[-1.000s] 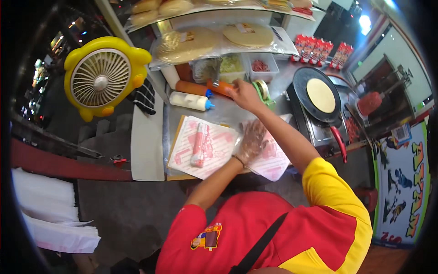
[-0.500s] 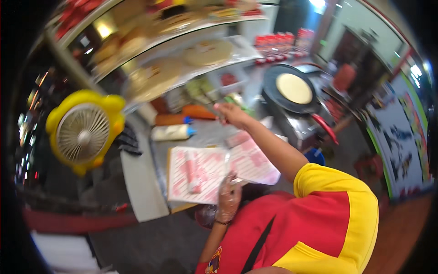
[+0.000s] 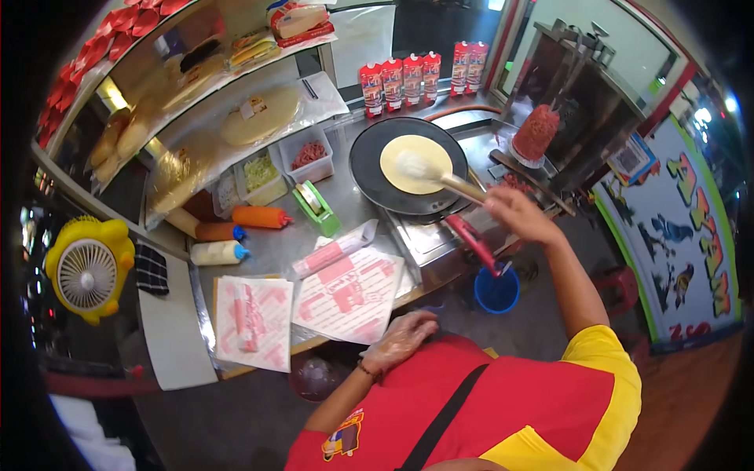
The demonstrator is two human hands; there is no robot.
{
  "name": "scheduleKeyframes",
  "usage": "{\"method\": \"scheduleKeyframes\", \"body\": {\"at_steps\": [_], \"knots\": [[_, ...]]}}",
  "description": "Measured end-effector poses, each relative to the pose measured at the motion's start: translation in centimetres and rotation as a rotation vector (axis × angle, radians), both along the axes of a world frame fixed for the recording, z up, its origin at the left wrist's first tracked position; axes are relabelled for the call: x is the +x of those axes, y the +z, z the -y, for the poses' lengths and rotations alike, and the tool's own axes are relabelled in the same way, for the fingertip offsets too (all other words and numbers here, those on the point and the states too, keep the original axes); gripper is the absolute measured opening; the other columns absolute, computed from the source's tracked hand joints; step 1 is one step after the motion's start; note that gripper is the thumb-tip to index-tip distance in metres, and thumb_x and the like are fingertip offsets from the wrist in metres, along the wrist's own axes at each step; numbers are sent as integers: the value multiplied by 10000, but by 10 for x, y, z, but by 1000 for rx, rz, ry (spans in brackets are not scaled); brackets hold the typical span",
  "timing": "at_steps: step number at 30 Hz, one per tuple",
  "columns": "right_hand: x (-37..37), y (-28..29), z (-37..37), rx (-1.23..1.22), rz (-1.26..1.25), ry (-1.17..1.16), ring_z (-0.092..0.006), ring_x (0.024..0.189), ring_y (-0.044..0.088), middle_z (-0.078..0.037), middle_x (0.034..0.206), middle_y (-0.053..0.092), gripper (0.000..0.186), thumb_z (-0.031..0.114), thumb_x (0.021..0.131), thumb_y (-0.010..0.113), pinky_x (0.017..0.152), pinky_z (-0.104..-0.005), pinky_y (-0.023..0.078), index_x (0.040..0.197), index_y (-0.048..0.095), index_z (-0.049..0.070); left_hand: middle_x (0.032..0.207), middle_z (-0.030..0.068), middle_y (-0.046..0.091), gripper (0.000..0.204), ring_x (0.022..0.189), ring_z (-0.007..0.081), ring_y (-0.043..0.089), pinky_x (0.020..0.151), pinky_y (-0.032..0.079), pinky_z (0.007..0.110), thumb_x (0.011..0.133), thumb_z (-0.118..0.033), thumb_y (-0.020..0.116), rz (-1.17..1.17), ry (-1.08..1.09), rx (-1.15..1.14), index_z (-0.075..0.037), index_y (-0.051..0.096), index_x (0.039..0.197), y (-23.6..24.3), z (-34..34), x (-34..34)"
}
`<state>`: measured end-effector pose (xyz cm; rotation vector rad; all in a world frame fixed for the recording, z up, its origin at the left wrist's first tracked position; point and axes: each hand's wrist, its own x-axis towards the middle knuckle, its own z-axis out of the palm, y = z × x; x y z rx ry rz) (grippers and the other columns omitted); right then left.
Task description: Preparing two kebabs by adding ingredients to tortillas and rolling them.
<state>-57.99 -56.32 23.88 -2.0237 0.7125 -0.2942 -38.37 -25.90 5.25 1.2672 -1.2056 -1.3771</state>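
My right hand (image 3: 518, 213) grips the wooden handle of a brush (image 3: 462, 187). Its pale head, smeared by motion, is over a round flatbread (image 3: 400, 177) lying on a flat black pan (image 3: 369, 192). The pan's red handle (image 3: 471, 239) points toward me, below my right hand. In a clear plastic glove, my left hand (image 3: 402, 341) rests near my belly at the counter edge. Its fingers are loosely curled together, with nothing visible in them. Beside it lies a pink-printed paper sheet (image 3: 345, 302); another printed wrapper stack (image 3: 271, 330) sits further left.
Orange squeeze bottle (image 3: 263, 217), white squeeze bottle (image 3: 216, 253), green tape dispenser (image 3: 318, 208) and food tubs (image 3: 318, 169) stand left of the pan. Red cartons (image 3: 393, 85) line the back. At right is a vertical grill with meat (image 3: 538, 132); a blue bucket (image 3: 496, 289) stands below.
My right hand has moved right, from beside the food tubs to the pan, with the brush over the flatbread. My left hand has drawn off the paper sheets. The view has shifted.
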Motion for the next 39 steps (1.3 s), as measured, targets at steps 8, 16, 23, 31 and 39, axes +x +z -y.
{"method": "scheduleKeyframes", "body": {"at_steps": [8,16,23,31,39], "knots": [[-32,-34,143,-214,2,-90,-100,679,533,11,760,586,414,398,1086,605,597,-317,415,985,687,5,1001,62,670,386,853,151,695,738,574,300,1110,-462,583,-811,576,136,-86,563,1198,87,167,-131],[-66,-12,166,-99,-33,-191,-115,564,565,5,630,556,503,452,1050,657,527,-338,439,916,720,-30,716,-3,508,354,540,97,499,492,437,294,1130,-429,552,-795,697,-4,-81,542,1067,69,173,-155],[-64,-22,219,-256,-176,-17,-119,539,540,-33,611,587,548,488,1050,647,506,-360,422,859,750,-15,783,29,585,494,608,128,591,586,521,303,1133,-535,465,-665,601,54,-55,580,1101,66,155,-152],[69,-58,220,-248,21,236,-157,682,593,-84,746,694,518,494,990,728,623,-364,464,899,765,-15,930,102,703,539,793,170,715,748,605,293,1157,-502,409,-543,675,249,-9,624,1120,18,111,-131],[15,6,153,-826,259,268,-428,750,677,-199,882,729,340,348,931,807,657,-464,503,1044,718,40,918,106,699,307,815,165,721,746,609,301,1118,-293,601,-290,566,132,13,626,1127,-15,106,-123]]}}
